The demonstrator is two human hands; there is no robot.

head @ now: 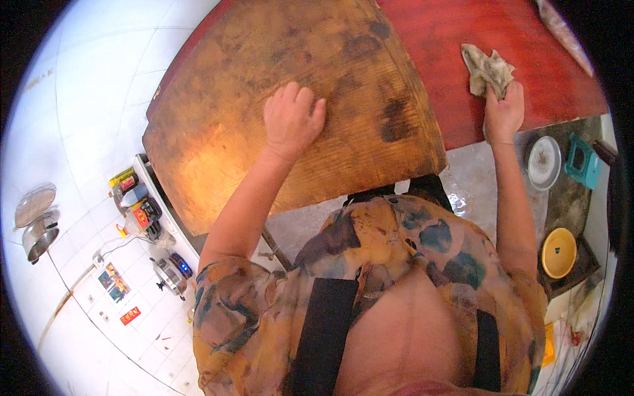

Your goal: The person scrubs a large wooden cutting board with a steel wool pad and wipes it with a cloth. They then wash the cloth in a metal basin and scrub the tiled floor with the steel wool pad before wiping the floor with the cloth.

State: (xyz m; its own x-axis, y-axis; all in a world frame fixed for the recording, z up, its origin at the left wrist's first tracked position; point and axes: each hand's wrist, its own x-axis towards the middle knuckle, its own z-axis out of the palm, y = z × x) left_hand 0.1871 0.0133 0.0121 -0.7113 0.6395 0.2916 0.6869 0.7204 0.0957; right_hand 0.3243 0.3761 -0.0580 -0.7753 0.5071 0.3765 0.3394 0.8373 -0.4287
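Observation:
A crumpled, dirty beige cloth (488, 72) is pinched in my right hand (504, 110), over a red wooden surface (540, 54) at the upper right. My left hand (293, 118) lies knuckles up, fingers curled, on a worn brown wooden board (237, 74) with dark stains; its palm side is hidden, and no object shows in it. The board's right edge borders the red surface.
Bottles (141, 215) and a metal pot with a lit blue display (168, 277) stand on a counter at the left. At the right are a round white-centred dish (544, 162), a teal plastic stool (582, 161) and a yellow basin (559, 253).

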